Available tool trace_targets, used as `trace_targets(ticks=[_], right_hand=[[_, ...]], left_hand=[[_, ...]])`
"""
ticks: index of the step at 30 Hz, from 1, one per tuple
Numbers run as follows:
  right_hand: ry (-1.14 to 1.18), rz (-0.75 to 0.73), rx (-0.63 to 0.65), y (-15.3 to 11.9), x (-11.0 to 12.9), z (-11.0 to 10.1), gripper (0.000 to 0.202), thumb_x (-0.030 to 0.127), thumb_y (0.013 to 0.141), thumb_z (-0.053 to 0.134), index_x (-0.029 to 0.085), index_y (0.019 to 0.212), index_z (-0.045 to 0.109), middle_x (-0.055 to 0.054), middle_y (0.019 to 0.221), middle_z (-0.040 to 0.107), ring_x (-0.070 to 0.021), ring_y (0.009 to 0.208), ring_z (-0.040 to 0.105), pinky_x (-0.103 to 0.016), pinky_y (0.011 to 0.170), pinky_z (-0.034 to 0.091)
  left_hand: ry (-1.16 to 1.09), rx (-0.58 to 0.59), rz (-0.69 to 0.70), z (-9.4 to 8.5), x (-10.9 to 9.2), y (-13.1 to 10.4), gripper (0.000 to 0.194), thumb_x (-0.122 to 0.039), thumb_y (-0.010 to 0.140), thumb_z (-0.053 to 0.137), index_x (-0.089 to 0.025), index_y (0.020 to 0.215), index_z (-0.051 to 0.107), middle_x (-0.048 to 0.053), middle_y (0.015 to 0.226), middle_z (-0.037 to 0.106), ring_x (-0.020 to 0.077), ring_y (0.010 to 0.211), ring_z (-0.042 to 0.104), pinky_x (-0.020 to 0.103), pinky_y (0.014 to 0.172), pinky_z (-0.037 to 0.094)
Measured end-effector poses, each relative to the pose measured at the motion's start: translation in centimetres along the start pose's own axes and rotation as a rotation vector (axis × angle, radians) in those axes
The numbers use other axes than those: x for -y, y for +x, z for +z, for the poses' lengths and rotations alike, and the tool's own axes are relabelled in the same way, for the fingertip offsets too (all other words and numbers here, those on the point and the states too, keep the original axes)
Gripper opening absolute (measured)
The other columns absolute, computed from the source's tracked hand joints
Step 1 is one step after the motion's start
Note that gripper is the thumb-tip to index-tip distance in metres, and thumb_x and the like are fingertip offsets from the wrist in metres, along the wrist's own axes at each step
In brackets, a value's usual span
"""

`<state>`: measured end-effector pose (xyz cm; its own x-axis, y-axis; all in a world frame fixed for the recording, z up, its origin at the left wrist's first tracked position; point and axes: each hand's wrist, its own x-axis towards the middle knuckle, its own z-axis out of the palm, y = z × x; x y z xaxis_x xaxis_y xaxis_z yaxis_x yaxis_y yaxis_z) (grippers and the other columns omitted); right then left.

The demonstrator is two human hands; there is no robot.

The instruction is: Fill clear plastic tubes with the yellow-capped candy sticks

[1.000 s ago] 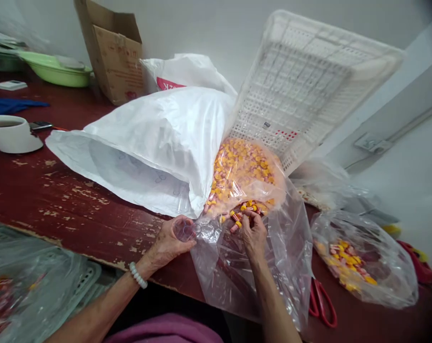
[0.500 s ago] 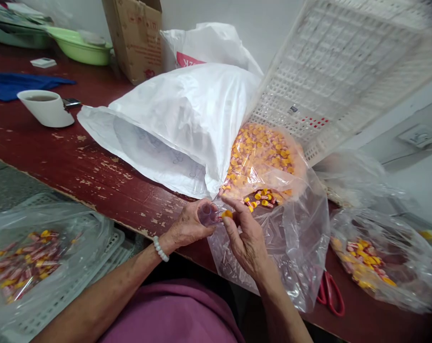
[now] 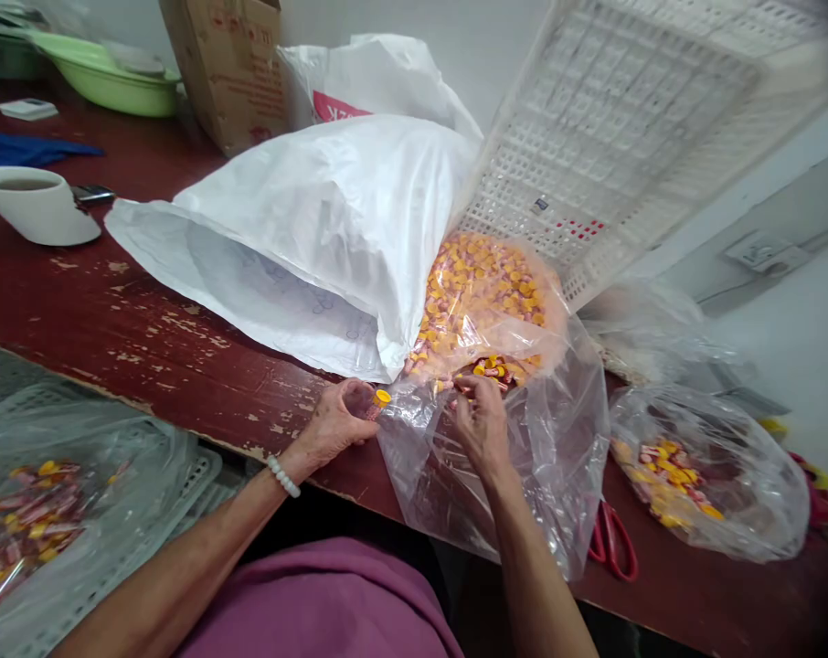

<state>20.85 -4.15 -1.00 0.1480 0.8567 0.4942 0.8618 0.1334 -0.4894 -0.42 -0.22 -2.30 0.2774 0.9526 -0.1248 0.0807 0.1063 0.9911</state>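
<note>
My left hand [image 3: 335, 425], with a pale bead bracelet [image 3: 283, 476], is closed round a clear plastic cup [image 3: 359, 398]. A small pink-and-white tube with a yellow cap [image 3: 381, 398] shows at the cup's right side. My right hand [image 3: 483, 425] is at the mouth of a clear plastic bag [image 3: 428, 466], its fingers bent in among loose yellow-capped tubes [image 3: 491, 367]. What its fingertips hold is too small to make out. Just behind, the full part of the bag bulges with many more such tubes [image 3: 483, 288].
A large white sack [image 3: 318, 219] and a leaning white plastic crate [image 3: 612, 137] stand behind. Red-handled scissors [image 3: 616, 541] and another bag of tubes [image 3: 722, 484] lie right. A white cup [image 3: 44, 215] stands left. Below the table's edge is a crate with a bag [image 3: 99, 521].
My right hand has left the clear cup and reached to the loose tubes at the bag's mouth. A yellow-capped tube now shows at the cup in my left hand. The view has shifted right.
</note>
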Motion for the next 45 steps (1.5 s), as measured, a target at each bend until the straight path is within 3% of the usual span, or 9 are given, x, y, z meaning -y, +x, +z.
trace_targets(ticks=[5,17,20,23,29,32,38,42,45], right_hand=[[-0.252,0.119,0.207,0.4,-4.9,0.4,0.025,0.033,0.075,0.061,0.016,0.093,0.063,-0.012,0.100,0.052,-0.0245,0.093,0.052,-0.039,0.084,0.044],[-0.089,0.319,0.185,0.8,-6.5,1.1,0.031,0.036,0.069,0.058,0.015,0.092,0.059,-0.005,0.082,0.060,-0.0175,0.073,0.056,-0.031,0.070,0.044],[0.016,0.375,0.120,0.4,-4.8,0.9,0.032,0.033,0.069,0.059,0.015,0.095,0.057,-0.003,0.078,0.059,-0.0152,0.066,0.055,-0.029,0.064,0.045],[0.316,0.378,0.045,-0.5,-0.7,0.6,0.035,0.033,0.073,0.061,0.017,0.103,0.052,0.001,0.073,0.056,-0.0131,0.061,0.053,-0.026,0.058,0.045],[0.341,-0.139,0.065,-1.3,6.1,0.2,0.025,0.026,0.080,0.061,0.022,0.103,0.053,-0.003,0.095,0.057,-0.0140,0.078,0.054,-0.029,0.072,0.047],[0.283,-0.263,0.155,-1.5,6.3,0.0,0.029,0.029,0.083,0.058,0.022,0.110,0.050,-0.005,0.101,0.059,-0.0179,0.092,0.055,-0.034,0.081,0.046],[0.070,-0.398,0.245,-3.1,6.8,0.6,0.073,0.053,0.067,0.070,0.023,0.128,0.042,-0.010,0.113,0.058,-0.0274,0.104,0.051,-0.046,0.091,0.038],[0.113,-0.381,0.285,-3.2,7.2,0.9,0.076,0.053,0.066,0.070,0.024,0.130,0.042,-0.008,0.111,0.059,-0.0259,0.102,0.052,-0.044,0.093,0.036],[0.201,-0.199,0.179,-1.6,4.7,0.4,0.062,0.049,0.076,0.062,0.022,0.128,0.043,-0.009,0.113,0.058,-0.0222,0.102,0.053,-0.038,0.090,0.041]], left_hand=[[-0.049,-0.042,0.117,-0.5,1.3,0.9,0.036,-0.010,0.050,0.068,-0.013,0.083,0.055,-0.001,0.078,0.059,0.0108,0.068,0.055,0.021,0.060,0.047],[-0.022,0.021,0.213,0.9,1.8,1.0,0.033,-0.009,0.052,0.066,-0.014,0.083,0.058,0.001,0.079,0.062,0.0125,0.070,0.058,0.023,0.064,0.048],[0.029,0.048,0.208,1.0,1.4,0.8,0.032,-0.009,0.054,0.062,-0.014,0.085,0.057,0.000,0.079,0.060,0.0117,0.069,0.058,0.022,0.063,0.047],[0.105,0.069,0.197,1.2,0.8,0.4,0.031,-0.008,0.055,0.060,-0.014,0.084,0.056,-0.001,0.077,0.058,0.0101,0.065,0.055,0.021,0.060,0.045],[0.162,0.131,0.213,1.6,0.1,-0.2,0.023,-0.009,0.058,0.061,-0.015,0.078,0.054,-0.003,0.070,0.054,0.0089,0.062,0.048,0.020,0.058,0.040],[0.083,0.169,0.186,1.7,0.1,-0.2,0.021,-0.008,0.055,0.061,-0.014,0.073,0.052,-0.004,0.068,0.053,0.0084,0.062,0.047,0.019,0.057,0.039],[-0.019,0.201,0.019,1.8,-0.4,-0.5,0.030,0.000,0.048,0.057,-0.013,0.074,0.054,-0.006,0.061,0.052,0.0068,0.053,0.045,0.017,0.046,0.035],[-0.109,0.217,-0.100,1.9,-0.9,-0.7,0.029,-0.001,0.046,0.059,-0.012,0.072,0.052,-0.006,0.061,0.053,0.0068,0.051,0.046,0.016,0.041,0.035],[-0.180,0.187,-0.120,1.5,-0.9,-0.5,0.033,-0.003,0.048,0.060,-0.013,0.078,0.053,-0.004,0.068,0.059,0.0075,0.051,0.050,0.016,0.040,0.038]])
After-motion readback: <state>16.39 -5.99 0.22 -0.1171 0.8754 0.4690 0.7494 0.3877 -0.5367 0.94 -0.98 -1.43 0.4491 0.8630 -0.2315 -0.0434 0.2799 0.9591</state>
